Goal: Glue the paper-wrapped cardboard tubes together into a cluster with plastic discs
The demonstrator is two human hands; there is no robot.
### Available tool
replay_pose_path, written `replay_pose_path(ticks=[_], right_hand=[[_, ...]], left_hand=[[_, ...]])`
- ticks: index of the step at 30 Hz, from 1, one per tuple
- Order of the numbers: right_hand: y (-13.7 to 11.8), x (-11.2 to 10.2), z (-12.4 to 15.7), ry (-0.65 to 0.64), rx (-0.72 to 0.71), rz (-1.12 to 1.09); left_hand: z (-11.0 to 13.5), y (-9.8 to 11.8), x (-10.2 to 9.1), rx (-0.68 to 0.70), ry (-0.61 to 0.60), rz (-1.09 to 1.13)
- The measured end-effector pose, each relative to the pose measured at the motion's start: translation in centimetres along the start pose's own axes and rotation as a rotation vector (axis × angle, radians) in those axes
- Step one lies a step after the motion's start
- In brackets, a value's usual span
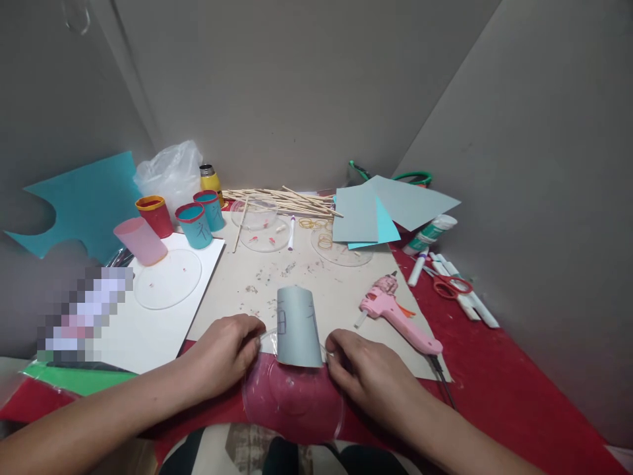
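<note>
My left hand (225, 342) pinches the left edge of a clear plastic disc (294, 415), its thumb and forefinger together. On the opposite side, my right hand (370, 366) has its fingers closed at the right edge of the same disc. Red cloth shows through the plastic. Between my hands is a curved piece of grey paper (298, 326), like a tube, with dark marker lines on its face; I cannot tell if it is fixed to the disc. A pink glue gun (395, 313) lies to the right of my right hand.
Paper cups (195, 225), a pink cup (141, 241) and a white sheet (202, 290) are at left. Wooden sticks (281, 200), rubber bands (325, 241) and grey card (355, 214) lie at the back. Red scissors (452, 285) and several markers (469, 307) lie at right.
</note>
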State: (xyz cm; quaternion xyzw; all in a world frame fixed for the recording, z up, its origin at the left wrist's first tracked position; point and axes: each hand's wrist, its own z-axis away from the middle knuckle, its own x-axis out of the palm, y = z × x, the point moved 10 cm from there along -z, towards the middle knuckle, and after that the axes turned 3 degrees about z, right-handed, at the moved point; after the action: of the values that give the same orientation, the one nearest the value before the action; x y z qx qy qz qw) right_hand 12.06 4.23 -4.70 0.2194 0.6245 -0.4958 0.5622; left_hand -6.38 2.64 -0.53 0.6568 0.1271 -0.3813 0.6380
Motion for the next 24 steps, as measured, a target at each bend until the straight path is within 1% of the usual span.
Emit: replay_pose_path(ticks=[1,3,6,7,9,11,12,14,15,17,19,21,22,24], right_hand=[[0.0,-0.1,0.1,0.012,-0.008,-0.021],[0.0,-0.3,0.3,0.04,-0.02,-0.056],[-0.2,-0.7,0.4,0.071,-0.031,-0.11],[-0.3,-0.7,0.5,0.073,-0.029,-0.136],[-0.5,-0.8,0.4,0.064,-0.022,-0.21],[-0.6,-1.0,0.3,0.045,-0.025,-0.302],[-0.6,-1.2,0.2,0.035,-0.03,-0.342],[-0.5,-2.2,0.0,0.035,-0.038,-0.396],[-0.2,-3.0,-0.1,0.058,-0.03,-0.415],[0.9,-4.9,-0.3,0.15,0.014,-0.487],[2.1,-6.2,-0.3,0.232,0.079,-0.636],[2.7,-6.1,-0.3,0.249,0.13,-0.772],[2.6,-5.7,-0.3,0.235,0.143,-0.796],[2.1,-4.8,-0.3,0.205,0.152,-0.73]], left_hand=[[0.1,-0.1,-0.1,-0.007,-0.001,0.015],[0.1,-0.6,-0.1,-0.062,-0.023,0.029],[0.1,-2.0,0.6,-0.189,-0.121,0.048],[0.1,-2.2,0.8,-0.212,-0.146,0.059],[0.0,-2.2,0.8,-0.206,-0.154,0.08],[0.0,-1.7,0.7,-0.16,-0.126,0.109],[0.0,-1.5,0.8,-0.144,-0.124,0.153],[0.2,-1.5,1.7,-0.168,-0.16,0.331],[0.3,-1.8,2.4,-0.204,-0.187,0.453],[0.5,-2.3,3.9,-0.289,-0.227,0.685],[0.3,-2.8,4.7,-0.346,-0.216,0.825],[-0.1,-3.1,5.0,-0.368,-0.17,0.894],[-0.3,-3.2,5.0,-0.376,-0.147,0.921],[-0.6,-3.3,4.9,-0.399,-0.108,0.97]])
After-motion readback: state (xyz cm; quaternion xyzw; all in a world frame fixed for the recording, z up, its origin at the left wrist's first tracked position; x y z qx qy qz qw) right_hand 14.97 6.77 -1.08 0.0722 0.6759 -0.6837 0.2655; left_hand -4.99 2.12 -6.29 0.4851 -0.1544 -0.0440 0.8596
